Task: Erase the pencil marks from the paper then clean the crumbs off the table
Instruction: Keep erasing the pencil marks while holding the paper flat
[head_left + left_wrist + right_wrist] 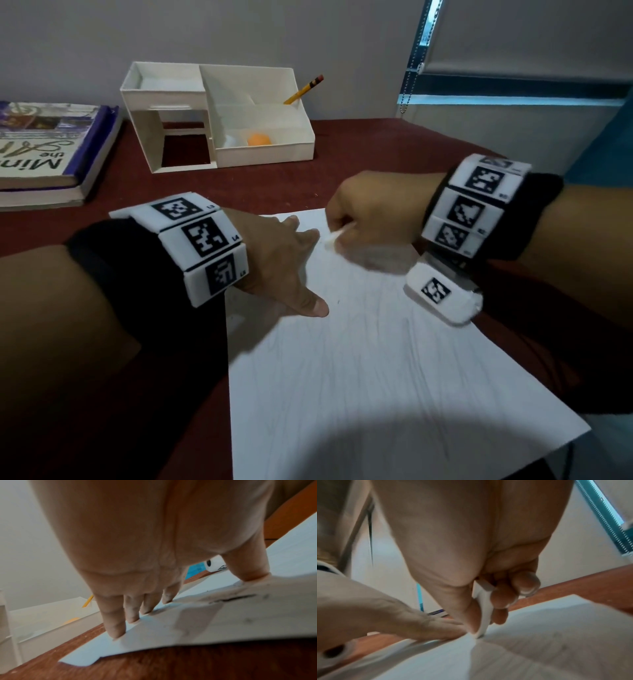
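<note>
White sheet of paper (376, 370) flat on the dark red table (284, 185), faint grey pencil marks (359, 342) across most of it and a darker smear (236, 598) near the left thumb in the left wrist view. Left edge of the sheet lifted slightly off the table in that view.

Left hand (274, 260) spread flat at the sheet's far left corner, fingers (113, 622) straight and a little apart, tips pressing the paper, thumb (308, 303) stretched out toward the near side and also down on the sheet.

Right hand (370, 212) curled at the far edge of the paper, just beside the left fingertips, pinching a white eraser (483, 616) between thumb and curled fingers; lower tip of the eraser touching the sheet. Motion blur around this hand in the head view.

No crumbs sharp enough to pick out on paper or table.

At the table's far edge, against the wall: a white desk organizer (219, 116) with a yellow pencil (303, 89) leaning in its back right compartment and an orange ball (258, 139) in the front one. At the far left corner, two stacked books (51, 150). Marker-tagged wristbands (202, 246) on both forearms. Beaded blind chain (412, 61) hanging beyond the table's far right corner.
</note>
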Demonstrator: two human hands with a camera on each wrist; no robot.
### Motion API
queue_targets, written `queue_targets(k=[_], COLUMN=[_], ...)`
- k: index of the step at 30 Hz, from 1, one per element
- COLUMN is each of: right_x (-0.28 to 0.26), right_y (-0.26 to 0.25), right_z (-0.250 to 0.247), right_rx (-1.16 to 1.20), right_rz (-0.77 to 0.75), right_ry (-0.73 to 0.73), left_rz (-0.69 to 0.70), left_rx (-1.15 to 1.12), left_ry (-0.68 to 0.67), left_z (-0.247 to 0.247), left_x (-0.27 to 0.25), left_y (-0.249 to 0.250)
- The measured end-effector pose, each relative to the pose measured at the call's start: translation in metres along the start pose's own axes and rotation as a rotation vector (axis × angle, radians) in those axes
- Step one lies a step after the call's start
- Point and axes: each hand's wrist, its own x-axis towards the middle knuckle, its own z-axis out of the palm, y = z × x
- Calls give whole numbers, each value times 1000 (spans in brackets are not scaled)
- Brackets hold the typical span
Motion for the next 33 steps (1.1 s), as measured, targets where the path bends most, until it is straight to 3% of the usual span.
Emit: queue_targets(k=[3, 8, 12, 17, 22, 27, 31, 33], right_x=[-14, 3, -16, 3, -14, 5, -2, 2], right_y=[-16, 9, -12, 10, -17, 2, -19, -12], right_z=[1, -3, 1, -5, 3, -2, 4, 1], right_rx=[56, -10, 53, -29, 67, -23, 68, 52], right_rz=[-94, 67, -57, 86, -59, 100, -41, -15], right_ry=[-165, 40, -164, 15, -153, 69, -100, -69], left_rz=[12, 4, 15, 4, 18, 5, 65, 44], left_rx=[-39, 7, -27, -2, -59, -26, -84, -91], left_ry=[-6, 14, 0, 4, -16, 5, 11, 8], left_z=[1, 2, 2, -1, -1, -4, -1, -1], left_x=[0, 4, 2, 0, -2, -3, -2, -3], left_y=[-3, -2, -3, -1, -3, 1, -2, -2])
